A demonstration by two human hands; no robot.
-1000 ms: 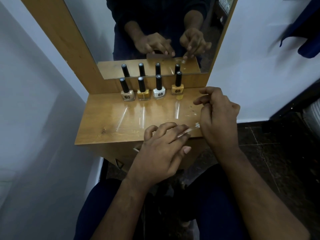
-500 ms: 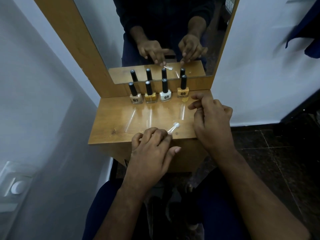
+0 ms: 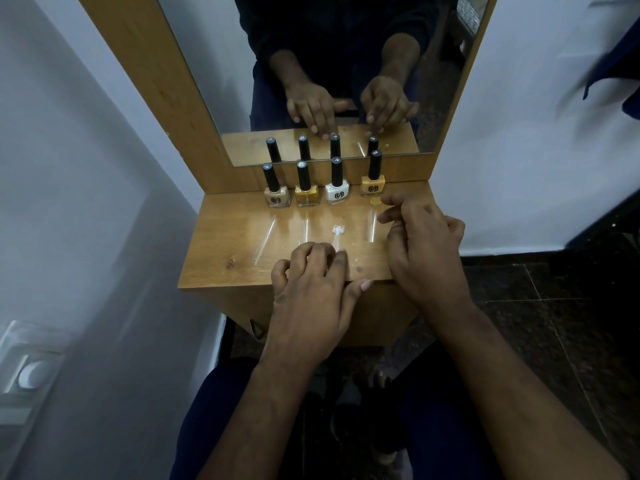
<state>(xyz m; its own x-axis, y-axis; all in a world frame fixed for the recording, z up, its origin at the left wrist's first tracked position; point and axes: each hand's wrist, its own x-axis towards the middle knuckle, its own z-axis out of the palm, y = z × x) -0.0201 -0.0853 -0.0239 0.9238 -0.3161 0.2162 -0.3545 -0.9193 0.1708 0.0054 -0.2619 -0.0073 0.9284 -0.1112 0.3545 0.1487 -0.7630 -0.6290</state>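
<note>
White-tipped stick (image 3: 338,237) looks light and flimsy, best pinched mid-shaft; left hand (image 3: 311,299) curls at its end, grip unclear, while right hand (image 3: 426,251) hangs relaxed, empty.

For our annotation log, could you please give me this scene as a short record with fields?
Setting: wooden shelf below a mirror
Bottles: four nail polish bottles in a row at the shelf's back, capped, upright
Left: left hand rests on the shelf's front edge, fingers curled
Small item: clear stick lying on the shelf, near end at the left fingertips; grip unclear
Right: right hand loosely curled over the shelf's right side, nothing visible in it
</note>
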